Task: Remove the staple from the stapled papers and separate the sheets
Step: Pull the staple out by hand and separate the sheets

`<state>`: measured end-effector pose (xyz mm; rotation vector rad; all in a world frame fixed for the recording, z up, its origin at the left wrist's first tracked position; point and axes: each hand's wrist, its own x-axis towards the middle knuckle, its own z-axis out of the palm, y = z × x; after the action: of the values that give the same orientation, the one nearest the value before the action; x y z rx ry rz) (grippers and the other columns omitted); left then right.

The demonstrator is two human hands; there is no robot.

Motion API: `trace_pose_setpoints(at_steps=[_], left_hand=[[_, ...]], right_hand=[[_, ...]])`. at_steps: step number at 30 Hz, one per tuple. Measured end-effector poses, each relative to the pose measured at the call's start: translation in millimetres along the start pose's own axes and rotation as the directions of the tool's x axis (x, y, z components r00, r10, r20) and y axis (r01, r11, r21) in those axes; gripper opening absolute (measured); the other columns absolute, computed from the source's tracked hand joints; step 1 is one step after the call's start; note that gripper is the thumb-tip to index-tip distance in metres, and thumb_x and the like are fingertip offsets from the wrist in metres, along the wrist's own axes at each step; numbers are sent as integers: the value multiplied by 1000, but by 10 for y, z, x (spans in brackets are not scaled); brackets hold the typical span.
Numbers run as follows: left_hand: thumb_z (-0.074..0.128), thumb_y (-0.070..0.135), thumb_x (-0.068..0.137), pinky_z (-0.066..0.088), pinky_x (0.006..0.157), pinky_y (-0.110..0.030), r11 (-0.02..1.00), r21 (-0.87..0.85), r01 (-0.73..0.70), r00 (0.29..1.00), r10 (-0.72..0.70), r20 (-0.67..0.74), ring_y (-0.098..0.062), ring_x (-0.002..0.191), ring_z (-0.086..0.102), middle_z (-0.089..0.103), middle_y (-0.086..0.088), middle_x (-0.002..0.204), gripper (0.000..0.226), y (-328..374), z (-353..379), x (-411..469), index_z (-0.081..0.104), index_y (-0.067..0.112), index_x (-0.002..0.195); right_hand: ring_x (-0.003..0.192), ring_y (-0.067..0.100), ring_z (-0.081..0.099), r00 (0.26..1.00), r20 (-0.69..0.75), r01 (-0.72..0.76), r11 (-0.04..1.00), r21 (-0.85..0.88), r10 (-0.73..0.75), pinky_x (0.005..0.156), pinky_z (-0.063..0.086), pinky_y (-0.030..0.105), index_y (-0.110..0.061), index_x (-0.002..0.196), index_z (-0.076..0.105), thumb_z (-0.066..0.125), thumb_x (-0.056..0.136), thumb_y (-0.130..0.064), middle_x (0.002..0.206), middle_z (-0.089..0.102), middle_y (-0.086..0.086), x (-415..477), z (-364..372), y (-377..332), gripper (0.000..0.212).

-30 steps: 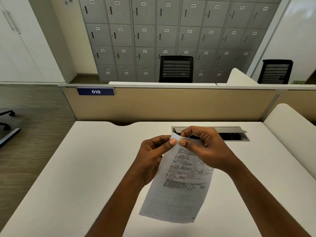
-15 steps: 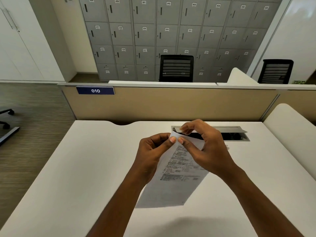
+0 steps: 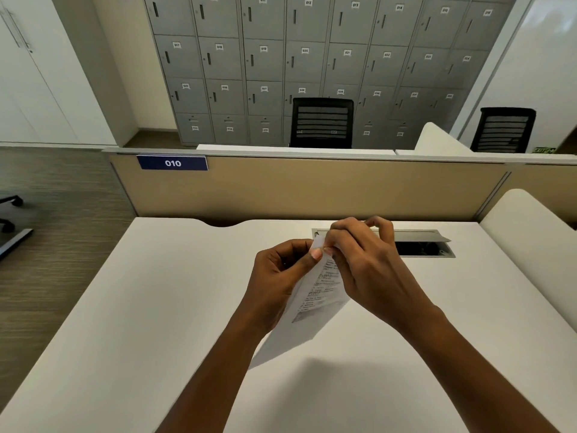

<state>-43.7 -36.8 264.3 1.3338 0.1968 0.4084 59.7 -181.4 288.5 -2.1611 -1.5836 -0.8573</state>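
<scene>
Left hand [image 3: 274, 276] and right hand [image 3: 371, 270] both curled, pinching the top corner of the stapled papers [image 3: 315, 295], fingertips close together. Likely to tear that corner if pulled apart hard. Hanging between and below both hands, above the counter [image 3: 156, 307]. Staple too small to see.

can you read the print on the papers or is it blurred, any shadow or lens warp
Head view: print on the papers is smeared and unreadable, their lower edge soft; a faint shadow lies on the desk below them; the wide-angle lens splays the lockers outward.
</scene>
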Motion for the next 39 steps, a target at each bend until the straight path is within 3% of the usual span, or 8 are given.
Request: trace_pose_setpoints(at_steps=[2, 4, 9, 13, 19, 23, 34, 39], left_hand=[[68, 27, 89, 60, 82, -36, 1000, 7, -16, 1000, 16, 0, -26, 93, 76, 79, -7, 102, 23, 3, 8, -5, 77, 16, 107], [67, 28, 91, 61, 82, -39, 999, 23, -37, 999, 37, 5, -29, 93, 77, 79, -8, 102, 23, -5, 20, -5, 78, 16, 107], [67, 31, 91, 63, 83, -46, 995, 67, -71, 997, 72, -10, -30, 90, 77, 80, -8, 98, 20, -19, 17, 16, 80, 20, 102], [69, 32, 85, 62, 82, -39, 1000, 0, 8, 1000, -8, 24, -30, 90, 77, 80, -10, 98, 20, 11, -12, 51, 82, 22, 97], [69, 32, 88, 63, 75, -34, 989, 131, -67, 997, 71, -27, -24, 85, 78, 81, -3, 94, 21, 0, -21, 67, 80, 20, 101], [72, 32, 91, 64, 81, -40, 935, 325, -142, 981, 176, -78, -18, 89, 78, 81, 3, 96, 24, -59, -48, 107, 80, 17, 108], [73, 20, 93, 58, 68, -16, 840, 492, -228, 953, 295, -62, -4, 83, 73, 77, 12, 87, 11, -71, -32, 141, 80, 17, 102], [70, 24, 95, 58, 68, -17, 823, 527, -212, 961, 275, -42, -4, 83, 71, 75, 17, 83, 9, -66, -21, 134, 79, 23, 98]], right_hand=[[95, 26, 65, 999, 34, 19, 999, -51, -17, 97, 37, 40, -9, 106, 64, 69, 88, -19, 108, 66, 8, -4, 18, 19, 21], [98, 26, 65, 997, 71, 31, 995, -91, -24, 97, 40, 42, -10, 109, 63, 78, 80, -22, 112, 65, 9, -9, 37, 41, 35], [113, 29, 58, 992, 108, 89, 980, -178, -70, 99, 43, 48, -11, 117, 57, 78, 77, -26, 122, 61, 9, -10, 68, 62, 48], [113, 30, 57, 996, 68, 63, 991, -122, -55, 99, 44, 46, -13, 118, 52, 82, 74, -26, 121, 59, 8, -39, 127, 72, 54], [106, 31, 60, 998, 29, 52, 976, -212, -46, 96, 46, 50, -10, 110, 65, 77, 81, -29, 110, 66, 11, -31, 86, 37, 37], [93, 28, 66, 998, 5, 60, 960, -273, -61, 99, 40, 49, -9, 101, 70, 68, 89, -29, 98, 70, 9, -16, 39, 9, 24], [84, 27, 62, 986, 32, 168, 942, -292, -166, 91, 40, 45, -7, 100, 69, 56, 96, -26, 93, 67, 9, 19, 21, 66, 23], [83, 28, 63, 983, 24, 179, 942, -283, -180, 86, 45, 45, -3, 102, 68, 61, 94, -25, 93, 67, 12, -18, 62, 83, 25]])
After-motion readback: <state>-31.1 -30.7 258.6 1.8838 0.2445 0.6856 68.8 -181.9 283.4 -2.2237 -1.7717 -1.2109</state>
